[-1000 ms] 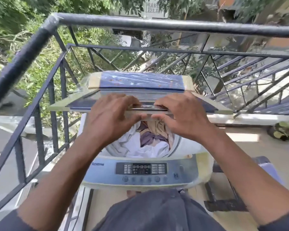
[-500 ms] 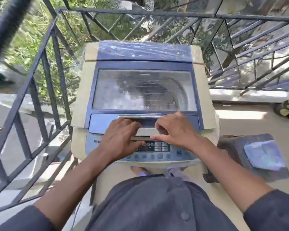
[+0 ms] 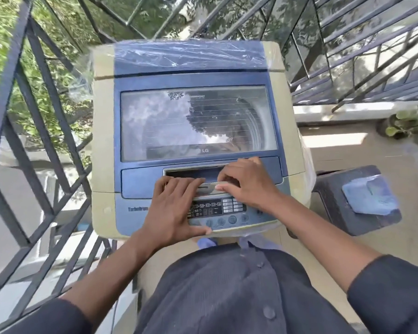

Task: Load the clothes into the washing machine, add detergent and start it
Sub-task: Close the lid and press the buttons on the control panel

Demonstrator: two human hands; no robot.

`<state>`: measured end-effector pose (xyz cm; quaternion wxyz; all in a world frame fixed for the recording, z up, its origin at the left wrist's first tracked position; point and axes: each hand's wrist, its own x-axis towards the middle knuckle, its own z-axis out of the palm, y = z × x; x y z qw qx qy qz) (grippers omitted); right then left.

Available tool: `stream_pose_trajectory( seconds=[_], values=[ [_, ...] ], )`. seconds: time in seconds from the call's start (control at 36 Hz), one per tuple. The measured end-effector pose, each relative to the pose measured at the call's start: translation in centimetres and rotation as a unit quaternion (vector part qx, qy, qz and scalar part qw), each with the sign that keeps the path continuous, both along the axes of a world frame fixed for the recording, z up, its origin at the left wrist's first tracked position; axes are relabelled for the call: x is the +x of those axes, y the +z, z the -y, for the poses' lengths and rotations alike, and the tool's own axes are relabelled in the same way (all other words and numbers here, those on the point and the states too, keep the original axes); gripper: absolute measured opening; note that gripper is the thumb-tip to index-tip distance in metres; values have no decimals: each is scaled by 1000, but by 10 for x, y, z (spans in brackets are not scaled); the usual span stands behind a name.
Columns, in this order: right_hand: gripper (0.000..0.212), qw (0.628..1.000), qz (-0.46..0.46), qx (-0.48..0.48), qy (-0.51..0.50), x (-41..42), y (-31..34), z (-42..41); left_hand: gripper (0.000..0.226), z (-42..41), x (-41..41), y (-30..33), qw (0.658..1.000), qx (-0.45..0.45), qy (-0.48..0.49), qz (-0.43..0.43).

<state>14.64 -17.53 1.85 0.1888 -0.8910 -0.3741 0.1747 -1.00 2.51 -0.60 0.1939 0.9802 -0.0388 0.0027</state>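
Lid (image 3: pixel 198 121) now down, both hands at handle (image 3: pixel 209 185).

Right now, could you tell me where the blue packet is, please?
In the head view, the blue packet lies on a dark stool at the right, beside the washing machine and level with its control panel.
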Motion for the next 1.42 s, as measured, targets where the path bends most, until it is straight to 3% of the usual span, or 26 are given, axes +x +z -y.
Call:
stream_pose_trajectory(
  seconds=[0.22, 0.53, 0.81, 0.92, 1.0, 1.11, 1.28, 1.42],
  values=[
    [22, 1000, 5, 6, -22, 0, -1, -3, 136, 0, 0, -3, 1000, 7, -11, -1],
    [22, 997, 26, 55, -42, -8, -7, -1, 130, 6, 0, -5, 999, 31, 10, 28],
    [17, 986, 116, 76, -94, -44, -18, 4, 131, 10, -2, 0, 996, 85, -2, 7],
    [42, 985, 157, 44, -59, -64, -21, 19, 126, 15, -5, 2, 997, 76, -6, 26],
    [61, 992, 123, 29, -30, -73, -18, 34, 105, 27, -11, 10, 999, 3, -15, 38],
    [69, 994, 104, 9, -23, -85, -18, 61, 73, 50, -19, 22, 985, -168, 13, 21],
    [74, 988, 145, -20, -49, -105, -36, 116, 55, 69, -17, 40, 907, -393, 149, -15],
    [83, 982, 167, -66, -63, -115, -47, 139, 57, 65, -7, 43, 835, -524, 162, -43]
  ],
)
